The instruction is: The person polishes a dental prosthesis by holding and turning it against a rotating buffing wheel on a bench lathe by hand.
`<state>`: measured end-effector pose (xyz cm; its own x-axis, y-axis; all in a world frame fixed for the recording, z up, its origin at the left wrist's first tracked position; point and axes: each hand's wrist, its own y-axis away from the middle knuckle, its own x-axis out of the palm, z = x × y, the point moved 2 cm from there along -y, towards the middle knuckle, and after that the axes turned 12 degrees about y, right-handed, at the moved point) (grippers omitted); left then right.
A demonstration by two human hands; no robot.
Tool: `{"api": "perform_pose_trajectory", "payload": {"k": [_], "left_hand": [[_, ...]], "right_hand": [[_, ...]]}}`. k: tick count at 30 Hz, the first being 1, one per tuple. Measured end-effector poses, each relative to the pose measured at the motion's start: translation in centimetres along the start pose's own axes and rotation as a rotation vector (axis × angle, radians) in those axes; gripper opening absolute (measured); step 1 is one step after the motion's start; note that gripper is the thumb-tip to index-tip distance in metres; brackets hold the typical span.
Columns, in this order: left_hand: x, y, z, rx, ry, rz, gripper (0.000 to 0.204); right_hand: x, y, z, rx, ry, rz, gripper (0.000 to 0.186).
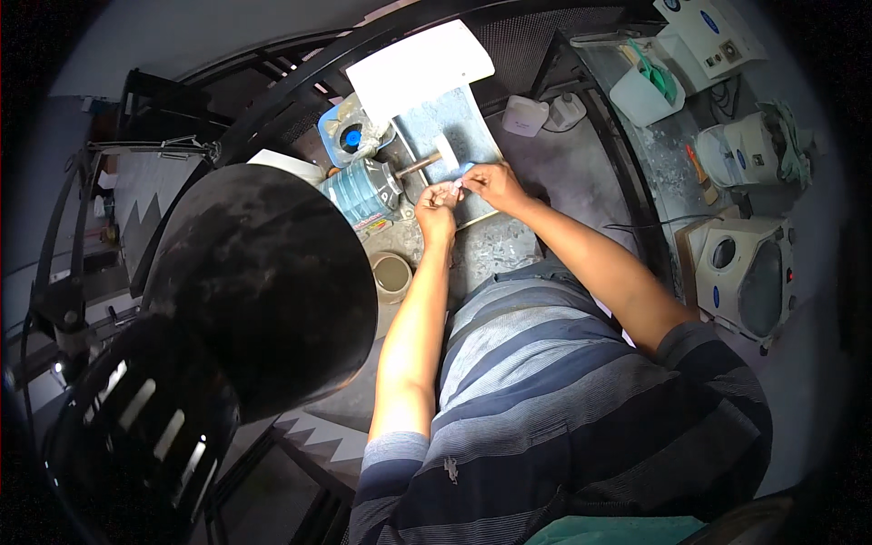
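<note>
Both hands meet over the bench (495,243), fingertips close together. My left hand (436,209) is pinched around a small pale whitish-lilac piece (458,183), too small to name. From the other side my right hand (495,188) has thumb and fingers closed on the same piece. Just beyond them a white disc-shaped wheel (446,153) sits on the end of a brown-grey spindle (420,166). The spindle comes out of a clear bluish plastic bottle (361,193) lying on its side, to the left of my hands.
A round bowl (392,275) with greyish contents stands beside my left forearm. Behind are a blue tub (332,132) and a white hood (421,68) over a metal tray (440,118). A large black lamp shade (263,291) fills the left. White machines (745,282) line the right.
</note>
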<state>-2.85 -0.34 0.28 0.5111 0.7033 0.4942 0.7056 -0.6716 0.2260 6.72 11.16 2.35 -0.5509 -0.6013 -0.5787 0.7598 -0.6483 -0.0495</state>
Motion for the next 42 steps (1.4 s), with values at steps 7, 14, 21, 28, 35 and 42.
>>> {"api": "perform_pose_trajectory", "payload": {"k": [7,14,21,28,35,42], "left_hand": [[0.2,-2.3,2.2,-0.236,0.294,-0.178,0.007],[0.4,-2.3,2.5,-0.302,0.455,-0.278,0.009],[0.6,-2.4,2.6,-0.386,0.562,-0.396,0.011],[1.1,-2.5,2.8,-0.420,0.595,-0.408,0.010],[0.6,-2.8,3.1,-0.438,0.609,-0.352,0.011],[0.6,-2.6,2.6,-0.451,0.604,-0.337,0.011]], "right_hand": [[0.7,-1.7,-0.7,0.074,0.062,-0.073,0.011],[0.9,-1.9,-0.6,-0.023,0.169,-0.133,0.011],[0.8,-2.0,0.2,-0.038,0.236,-0.128,0.011],[0.2,-2.0,0.4,-0.002,0.190,-0.145,0.011],[0.1,-1.9,0.8,0.027,0.188,-0.119,0.009],[-0.1,-2.2,1.0,-0.009,0.262,-0.123,0.009]]}}
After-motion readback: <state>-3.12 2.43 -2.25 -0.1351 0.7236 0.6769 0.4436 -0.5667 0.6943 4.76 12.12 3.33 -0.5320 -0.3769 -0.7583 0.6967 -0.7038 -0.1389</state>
